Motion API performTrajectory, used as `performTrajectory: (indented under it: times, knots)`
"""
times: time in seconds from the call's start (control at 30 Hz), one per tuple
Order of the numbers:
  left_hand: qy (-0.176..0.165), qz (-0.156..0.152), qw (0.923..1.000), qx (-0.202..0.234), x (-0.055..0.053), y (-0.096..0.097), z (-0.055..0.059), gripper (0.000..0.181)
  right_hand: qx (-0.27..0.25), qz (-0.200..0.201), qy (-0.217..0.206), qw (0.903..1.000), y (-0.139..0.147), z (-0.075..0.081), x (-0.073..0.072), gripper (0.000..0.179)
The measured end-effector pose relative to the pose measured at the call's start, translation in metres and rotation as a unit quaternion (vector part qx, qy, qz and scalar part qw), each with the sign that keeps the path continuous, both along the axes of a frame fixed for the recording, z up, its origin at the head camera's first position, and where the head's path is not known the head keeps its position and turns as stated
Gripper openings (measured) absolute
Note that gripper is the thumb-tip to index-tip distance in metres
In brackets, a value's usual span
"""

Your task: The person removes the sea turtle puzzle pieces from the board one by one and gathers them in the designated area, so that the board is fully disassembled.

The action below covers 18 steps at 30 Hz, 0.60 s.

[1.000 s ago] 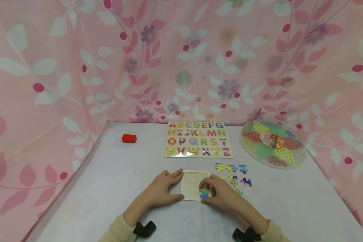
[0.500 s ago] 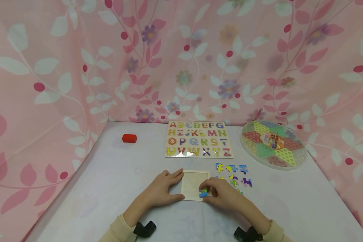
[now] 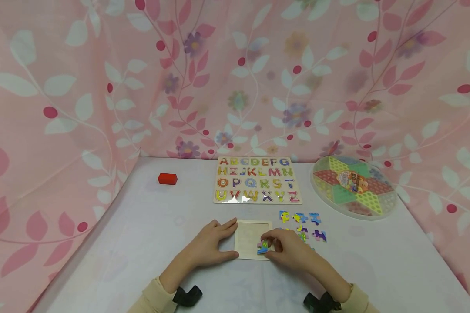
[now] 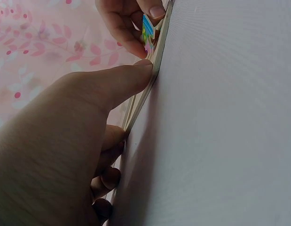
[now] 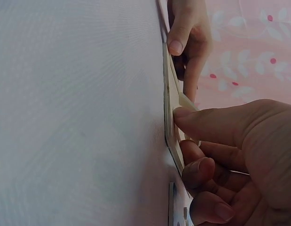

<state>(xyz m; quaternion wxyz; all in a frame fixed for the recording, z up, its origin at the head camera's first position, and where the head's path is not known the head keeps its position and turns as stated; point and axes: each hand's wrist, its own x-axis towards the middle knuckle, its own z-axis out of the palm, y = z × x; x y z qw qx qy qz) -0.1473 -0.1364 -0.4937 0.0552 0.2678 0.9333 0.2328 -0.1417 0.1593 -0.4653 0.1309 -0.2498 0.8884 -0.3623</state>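
Observation:
A shallow square wooden puzzle tray (image 3: 244, 238) lies on the white tabletop in the head view. My left hand (image 3: 209, 244) rests at its left side, thumb at the near corner and forefinger at the far one. Over the tray's near right corner, my right hand (image 3: 291, 251) pinches a jigsaw piece (image 3: 262, 247) in blue, green and pink. The left wrist view shows that piece (image 4: 148, 32) tilted above the tray floor. From the right wrist, the piece (image 5: 186, 101) appears as a pale edge beyond my thumb.
Several loose jigsaw pieces (image 3: 315, 218) lie right of the tray, some partly hidden by my right hand. Behind stands an alphabet board (image 3: 257, 180). A round plastic game box (image 3: 354, 187) sits at the back right, a red block (image 3: 167, 179) at the back left.
The jigsaw piece has been tipped up off the tray's near right corner and turned slightly. My right fingers have shifted a little to the right on it; the left hand stays put.

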Motion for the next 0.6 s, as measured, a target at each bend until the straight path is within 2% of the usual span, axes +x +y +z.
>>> performTrajectory:
  times: [0.4, 0.6]
  knots:
    - [0.001, -0.002, 1.0, 0.003, 0.0004, 0.0007, 0.0025, 0.083, -0.019, 0.027, 0.0, 0.9995, 0.0018, 0.0028, 0.0013, 0.043]
    - [0.001, -0.004, 1.0, 0.003, 0.0003, 0.0001, 0.0023, 0.083, 0.002, 0.016, -0.004, 0.9999, -0.004, 0.0008, 0.0031, 0.045]
